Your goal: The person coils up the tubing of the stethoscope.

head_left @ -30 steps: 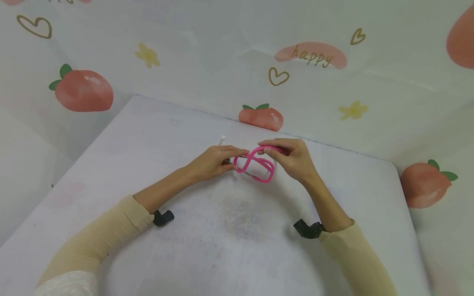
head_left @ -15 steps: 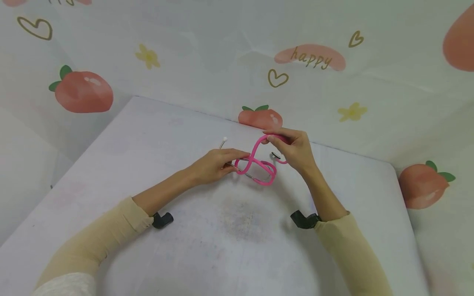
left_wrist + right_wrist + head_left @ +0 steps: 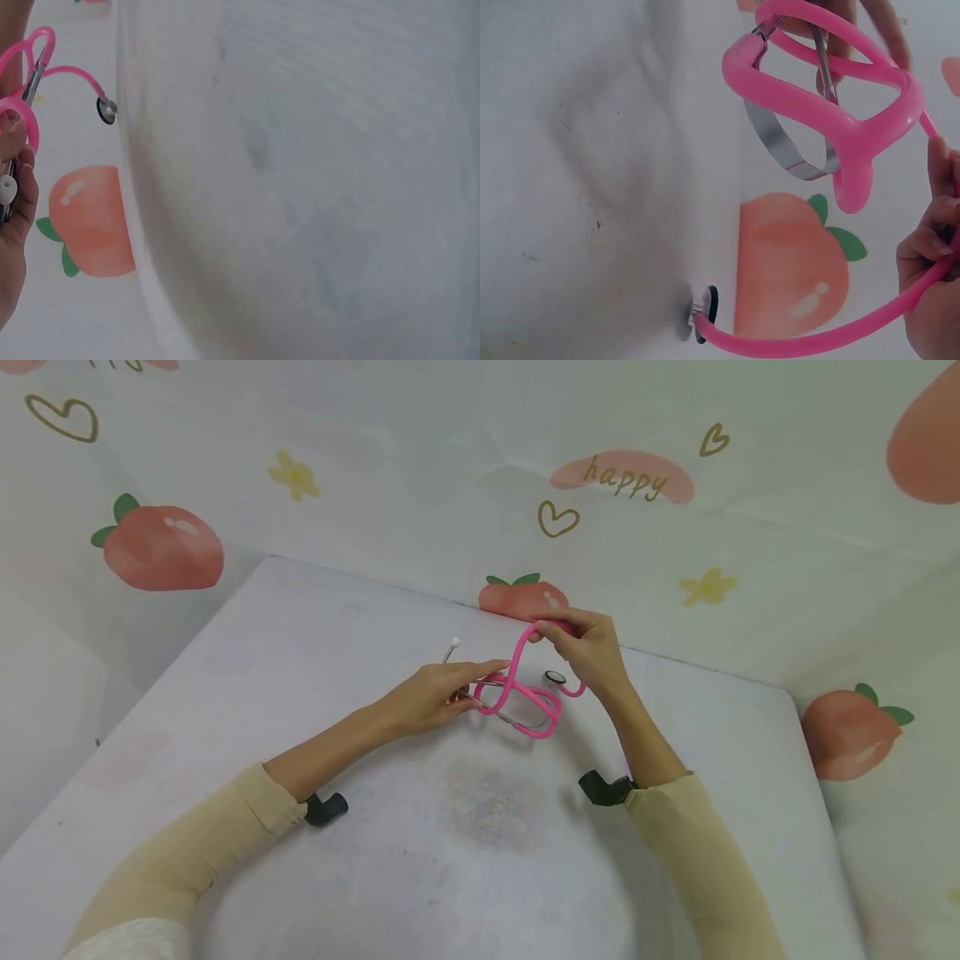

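A pink stethoscope (image 3: pixel 551 722) is held over the table between both hands, its tubing looped round the metal ear tubes. My left hand (image 3: pixel 427 697) grips the metal tubes and a tubing loop; a white ear tip (image 3: pixel 455 643) sticks up past it. Higher and to the right, my right hand (image 3: pixel 592 647) pinches the pink tubing between thumb and fingers. From that hand the tubing hangs down to the round chest piece (image 3: pixel 555 677), which dangles free. In the right wrist view the Y-shaped tubing joint (image 3: pixel 855 139) and the metal spring band (image 3: pixel 776 142) show plainly.
A white table (image 3: pixel 480 877) with a speckled patch lies under the hands. Behind it rises a wall covering (image 3: pixel 420 485) printed with peaches, hearts and flowers. Black angled pieces (image 3: pixel 327 810) sit at both sleeve cuffs.
My right hand has risen with the tubing, stretching it up from the loops. The chest piece has come into view, hanging below that hand. The left hand has barely moved.
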A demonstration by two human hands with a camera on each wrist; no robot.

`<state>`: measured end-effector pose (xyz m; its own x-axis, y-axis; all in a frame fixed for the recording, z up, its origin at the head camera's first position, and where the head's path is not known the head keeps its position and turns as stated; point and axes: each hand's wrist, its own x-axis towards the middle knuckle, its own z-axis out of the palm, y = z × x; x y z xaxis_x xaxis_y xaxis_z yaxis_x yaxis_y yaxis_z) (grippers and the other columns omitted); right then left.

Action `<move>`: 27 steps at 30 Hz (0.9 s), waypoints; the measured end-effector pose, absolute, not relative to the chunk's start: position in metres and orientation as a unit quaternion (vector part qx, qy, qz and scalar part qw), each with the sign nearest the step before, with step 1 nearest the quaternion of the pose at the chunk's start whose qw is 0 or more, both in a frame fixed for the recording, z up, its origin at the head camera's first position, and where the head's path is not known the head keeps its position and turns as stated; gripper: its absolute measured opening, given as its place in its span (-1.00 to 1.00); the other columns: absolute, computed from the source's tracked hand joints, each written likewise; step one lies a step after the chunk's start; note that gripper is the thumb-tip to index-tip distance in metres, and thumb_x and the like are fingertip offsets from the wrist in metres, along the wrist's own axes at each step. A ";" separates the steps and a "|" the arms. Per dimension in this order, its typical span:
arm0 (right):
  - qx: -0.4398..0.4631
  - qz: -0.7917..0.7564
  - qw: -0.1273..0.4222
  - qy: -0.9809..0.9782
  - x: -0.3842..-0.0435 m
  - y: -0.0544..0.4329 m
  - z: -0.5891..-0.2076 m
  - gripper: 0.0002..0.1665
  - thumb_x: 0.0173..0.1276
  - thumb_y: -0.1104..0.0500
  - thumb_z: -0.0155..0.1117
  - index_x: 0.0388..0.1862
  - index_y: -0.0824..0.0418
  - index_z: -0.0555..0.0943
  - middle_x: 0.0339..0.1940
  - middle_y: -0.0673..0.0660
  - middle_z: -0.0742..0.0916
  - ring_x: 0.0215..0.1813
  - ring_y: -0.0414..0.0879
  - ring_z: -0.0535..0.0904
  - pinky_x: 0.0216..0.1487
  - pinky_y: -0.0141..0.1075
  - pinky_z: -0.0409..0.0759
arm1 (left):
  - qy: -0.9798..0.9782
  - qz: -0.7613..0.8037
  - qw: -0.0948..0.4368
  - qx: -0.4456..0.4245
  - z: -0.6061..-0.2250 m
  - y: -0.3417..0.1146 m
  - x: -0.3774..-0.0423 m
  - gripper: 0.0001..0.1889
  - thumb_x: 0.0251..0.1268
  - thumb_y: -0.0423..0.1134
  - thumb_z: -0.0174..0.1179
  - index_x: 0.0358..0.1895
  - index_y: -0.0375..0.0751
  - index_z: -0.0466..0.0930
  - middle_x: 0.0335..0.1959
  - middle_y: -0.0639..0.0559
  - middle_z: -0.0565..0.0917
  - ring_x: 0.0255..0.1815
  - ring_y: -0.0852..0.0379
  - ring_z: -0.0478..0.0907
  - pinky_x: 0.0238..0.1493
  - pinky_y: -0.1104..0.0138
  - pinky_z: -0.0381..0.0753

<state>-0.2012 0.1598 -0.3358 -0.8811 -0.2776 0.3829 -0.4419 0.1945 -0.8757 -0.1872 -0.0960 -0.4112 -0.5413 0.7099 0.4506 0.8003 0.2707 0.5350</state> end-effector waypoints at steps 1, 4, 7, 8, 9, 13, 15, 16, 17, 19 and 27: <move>0.233 0.590 0.068 -0.770 -0.202 0.159 -0.336 -0.78 0.37 0.44 0.24 -0.06 0.56 0.65 -0.44 0.30 0.73 -0.49 -0.06 0.42 -0.53 -0.45 0.35 | -0.794 -0.372 0.061 -0.476 -0.411 -0.096 -0.187 -0.22 0.23 -0.39 0.38 0.50 0.01 0.27 0.18 0.11 0.63 -0.19 0.27 0.58 -0.22 0.45 0.60; 0.236 0.592 0.064 -0.768 -0.203 0.158 -0.337 -0.79 0.37 0.45 0.25 -0.07 0.57 0.65 -0.44 0.29 0.72 -0.47 -0.10 0.45 -0.51 -0.45 0.37 | -0.790 -0.365 0.063 -0.488 -0.411 -0.097 -0.186 -0.24 0.24 -0.43 0.35 0.50 0.04 0.29 0.19 0.10 0.60 -0.17 0.28 0.56 -0.19 0.45 0.60; 0.243 0.592 0.061 -0.766 -0.206 0.158 -0.340 -0.80 0.35 0.47 0.25 -0.09 0.58 0.65 -0.44 0.31 0.72 -0.41 -0.14 0.55 -0.43 -0.45 0.44 | -0.784 -0.355 0.067 -0.505 -0.410 -0.096 -0.185 -0.30 0.27 -0.47 0.30 0.47 0.02 0.35 0.23 0.06 0.54 -0.15 0.26 0.56 -0.16 0.45 0.59; 0.246 0.589 0.061 -0.767 -0.207 0.158 -0.340 -0.81 0.35 0.47 0.25 -0.09 0.57 0.66 -0.44 0.31 0.72 -0.39 -0.13 0.58 -0.38 -0.46 0.48 | -0.782 -0.352 0.067 -0.510 -0.410 -0.096 -0.185 -0.32 0.28 -0.47 0.28 0.46 0.01 0.37 0.24 0.04 0.53 -0.15 0.25 0.56 -0.16 0.45 0.59; 0.248 0.586 0.061 -0.769 -0.208 0.158 -0.341 -0.81 0.34 0.48 0.26 -0.10 0.57 0.66 -0.43 0.30 0.73 -0.36 -0.12 0.62 -0.32 -0.46 0.52 | -0.782 -0.347 0.068 -0.513 -0.410 -0.095 -0.185 -0.33 0.29 -0.47 0.27 0.46 0.00 0.37 0.25 0.03 0.52 -0.15 0.24 0.57 -0.15 0.46 0.59; 0.244 0.572 0.053 -0.781 -0.211 0.158 -0.343 -0.80 0.33 0.48 0.28 -0.09 0.57 0.65 -0.40 0.22 0.76 -0.30 -0.17 0.68 -0.09 -0.44 0.61 | -0.779 -0.348 0.064 -0.518 -0.411 -0.094 -0.185 -0.36 0.32 -0.47 0.25 0.45 -0.02 0.38 0.27 0.03 0.50 -0.10 0.18 0.59 -0.13 0.45 0.58; 0.238 0.562 0.052 -0.791 -0.212 0.158 -0.345 -0.80 0.32 0.47 0.30 -0.10 0.55 0.66 -0.38 0.20 0.76 -0.30 -0.23 0.67 -0.10 -0.45 0.61 | -0.778 -0.356 0.059 -0.515 -0.411 -0.094 -0.185 -0.36 0.32 -0.46 0.25 0.45 -0.02 0.38 0.28 0.05 0.50 -0.07 0.16 0.58 -0.12 0.45 0.58; 0.237 0.557 0.052 -0.795 -0.212 0.158 -0.345 -0.80 0.31 0.46 0.31 -0.11 0.55 0.67 -0.37 0.20 0.77 -0.31 -0.26 0.67 -0.12 -0.46 0.61 | -0.777 -0.360 0.055 -0.513 -0.411 -0.094 -0.184 -0.36 0.32 -0.46 0.25 0.45 -0.03 0.38 0.29 0.07 0.50 -0.07 0.17 0.57 -0.12 0.45 0.58; 0.237 0.551 0.054 -0.798 -0.213 0.158 -0.346 -0.81 0.30 0.46 0.32 -0.12 0.54 0.68 -0.36 0.21 0.77 -0.31 -0.25 0.66 -0.15 -0.47 0.61 | -0.777 -0.364 0.052 -0.511 -0.411 -0.093 -0.184 -0.36 0.31 -0.46 0.26 0.45 -0.03 0.38 0.29 0.08 0.51 -0.08 0.17 0.56 -0.13 0.45 0.58; 0.237 0.545 0.054 -0.803 -0.214 0.157 -0.347 -0.82 0.29 0.45 0.35 -0.14 0.52 0.70 -0.35 0.24 0.76 -0.34 -0.22 0.64 -0.24 -0.48 0.59 | -0.778 -0.365 0.045 -0.509 -0.411 -0.093 -0.184 -0.36 0.31 -0.47 0.26 0.44 -0.02 0.38 0.28 0.09 0.51 -0.09 0.20 0.54 -0.14 0.45 0.57; 0.228 0.530 0.027 -0.816 -0.212 0.150 -0.344 -0.82 0.29 0.36 0.40 -0.14 0.42 0.74 -0.31 0.17 0.76 -0.37 -0.02 0.58 -0.43 -0.46 0.46 | -0.783 -0.341 0.055 -0.517 -0.414 -0.091 -0.183 -0.38 0.30 -0.48 0.26 0.41 -0.01 0.43 0.22 0.04 0.51 -0.18 0.26 0.54 -0.14 0.45 0.56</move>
<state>-0.2115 0.1502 -0.3435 -0.8946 -0.3437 0.2855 -0.4007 0.3343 -0.8530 -0.1833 -0.0909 -0.4135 -0.4589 0.7724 0.4392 0.8473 0.2317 0.4779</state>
